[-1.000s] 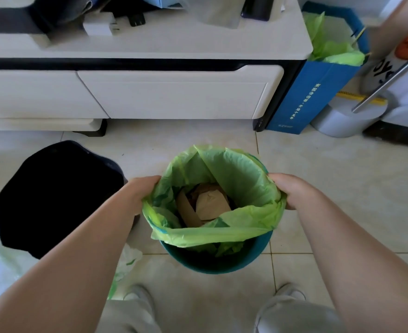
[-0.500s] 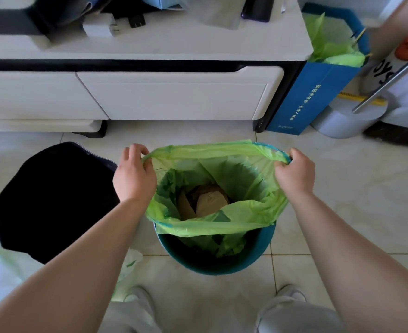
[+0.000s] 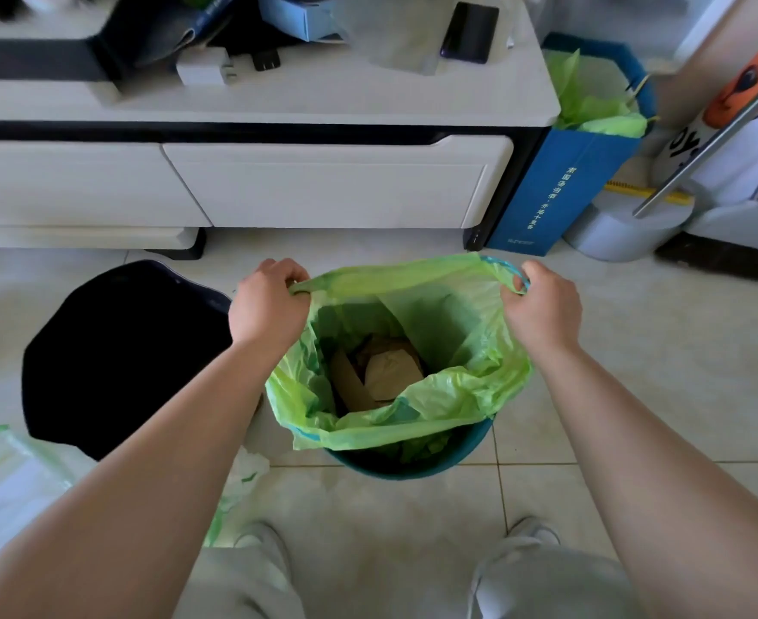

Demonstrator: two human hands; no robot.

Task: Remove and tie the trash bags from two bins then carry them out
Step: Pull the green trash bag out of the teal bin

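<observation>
A green trash bag [image 3: 453,395] lines a round teal bin [image 3: 412,464] on the tiled floor in front of me. Brown paper waste lies at its bottom. My left hand [image 3: 267,306] grips the bag's far left rim, and my right hand [image 3: 542,306] grips the far right rim by its blue drawstring. The rim between them is pulled taut and lifted above the bin. A second bin, a blue box [image 3: 560,189] with a green bag [image 3: 591,109], stands at the right of the cabinet.
A low white drawer cabinet [image 3: 323,189] stands just beyond the bin, with clutter on top. A black round object [image 3: 122,350] lies on the floor at left. A pale green bag [image 3: 6,480] sits at lower left. A grey base with a metal pole [image 3: 627,221] stands at right.
Both hands have risen from the bin's sides and moved away from me, pulling the bag's rim off the bin and stretching it taut.
</observation>
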